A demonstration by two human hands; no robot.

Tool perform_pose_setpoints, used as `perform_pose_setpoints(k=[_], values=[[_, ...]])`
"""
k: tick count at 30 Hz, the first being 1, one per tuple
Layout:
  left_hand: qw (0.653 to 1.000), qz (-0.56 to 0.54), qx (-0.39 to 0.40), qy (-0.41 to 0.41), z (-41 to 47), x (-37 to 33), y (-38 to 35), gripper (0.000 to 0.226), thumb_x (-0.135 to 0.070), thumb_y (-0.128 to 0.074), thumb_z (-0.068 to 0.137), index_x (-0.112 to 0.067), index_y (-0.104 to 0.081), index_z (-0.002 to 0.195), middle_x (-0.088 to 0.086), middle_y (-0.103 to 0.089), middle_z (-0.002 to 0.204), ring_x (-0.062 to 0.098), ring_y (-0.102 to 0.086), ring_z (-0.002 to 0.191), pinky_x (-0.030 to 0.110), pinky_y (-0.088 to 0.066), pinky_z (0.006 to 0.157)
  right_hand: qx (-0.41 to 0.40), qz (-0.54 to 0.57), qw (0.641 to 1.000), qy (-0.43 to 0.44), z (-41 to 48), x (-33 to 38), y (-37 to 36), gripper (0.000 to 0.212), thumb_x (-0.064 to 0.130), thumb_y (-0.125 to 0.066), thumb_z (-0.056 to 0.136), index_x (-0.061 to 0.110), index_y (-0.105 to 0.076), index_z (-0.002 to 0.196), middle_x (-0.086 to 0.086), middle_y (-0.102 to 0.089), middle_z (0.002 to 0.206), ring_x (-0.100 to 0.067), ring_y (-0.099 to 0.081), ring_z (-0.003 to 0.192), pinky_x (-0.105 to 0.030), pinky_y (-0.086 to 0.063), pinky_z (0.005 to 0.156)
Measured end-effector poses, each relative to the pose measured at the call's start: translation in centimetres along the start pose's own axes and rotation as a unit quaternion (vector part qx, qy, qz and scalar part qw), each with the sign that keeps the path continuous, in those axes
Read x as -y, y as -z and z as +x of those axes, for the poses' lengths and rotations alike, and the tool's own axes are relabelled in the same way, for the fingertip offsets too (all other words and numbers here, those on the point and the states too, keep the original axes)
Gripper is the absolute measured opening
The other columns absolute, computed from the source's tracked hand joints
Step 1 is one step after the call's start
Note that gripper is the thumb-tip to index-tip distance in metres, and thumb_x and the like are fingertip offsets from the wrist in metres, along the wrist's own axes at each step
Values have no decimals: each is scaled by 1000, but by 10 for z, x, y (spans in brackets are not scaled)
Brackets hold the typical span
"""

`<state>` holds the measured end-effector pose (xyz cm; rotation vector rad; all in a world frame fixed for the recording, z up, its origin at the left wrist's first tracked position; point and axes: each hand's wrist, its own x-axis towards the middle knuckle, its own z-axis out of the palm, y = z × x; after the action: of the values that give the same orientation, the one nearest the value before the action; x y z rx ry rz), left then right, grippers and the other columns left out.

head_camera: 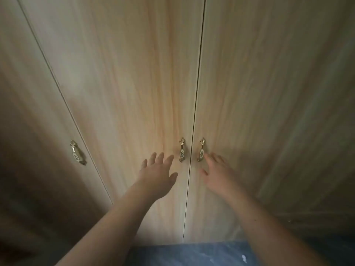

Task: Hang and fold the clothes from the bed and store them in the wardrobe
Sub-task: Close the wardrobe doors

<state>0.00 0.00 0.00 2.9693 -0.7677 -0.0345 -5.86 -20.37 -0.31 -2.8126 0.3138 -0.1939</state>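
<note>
No writing can be read on the wardrobe (134,73); its handles (182,153) bear only a blurred ring motif.

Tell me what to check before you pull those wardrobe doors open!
1. Left hand on middle handle: not ok, it is open and just short of it.
2. Right hand gripping right handle: not ok, fingers are straight, tips at the handle.
3. Nothing held in either hand: ok.
4. Middle door and right door shut: ok.
5. Room for them to swing out: cannot tell.
</note>
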Motion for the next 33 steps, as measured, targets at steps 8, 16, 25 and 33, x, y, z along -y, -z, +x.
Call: perform_pose_setpoints(k=[8,16,25,33], values=[[993,-53,-10,101,12,-26,-36,59,-45,-35,104,-27,-17,157,0,-17,166,24,-9,154,42,-13,125,-23,193,981,-24,70,-16,-36,52,26,-58,91,8,-42,137,-13,-50,131,-33,-53,118,-38,-44,94],[989,-96,23,111,-28,-43,-43,60,-37,-38,103,-28,-15,158,-2,-23,165,23,-16,153,43,-21,121,-27,289,956,-43,56,-13,-45,59,13,-64,83,0,-41,136,-17,-49,133,-32,-49,123,-30,-38,98],[989,-141,42,10,-101,-118,-68,60,-32,-42,101,-29,-19,156,-5,-29,162,19,-27,148,40,-30,118,-28,245,966,-74,-119,-54,-8,52,18,-62,90,21,-37,136,8,-57,103,-18,-63,93,-22,-40,75],[988,-122,63,-74,-150,-214,-75,62,-35,-44,97,-28,-23,155,-1,-33,160,26,-32,146,44,-34,117,-90,264,937,-208,-242,-156,52,42,26,-74,83,21,-43,110,3,-57,104,-18,-59,93,-26,-42,76]])
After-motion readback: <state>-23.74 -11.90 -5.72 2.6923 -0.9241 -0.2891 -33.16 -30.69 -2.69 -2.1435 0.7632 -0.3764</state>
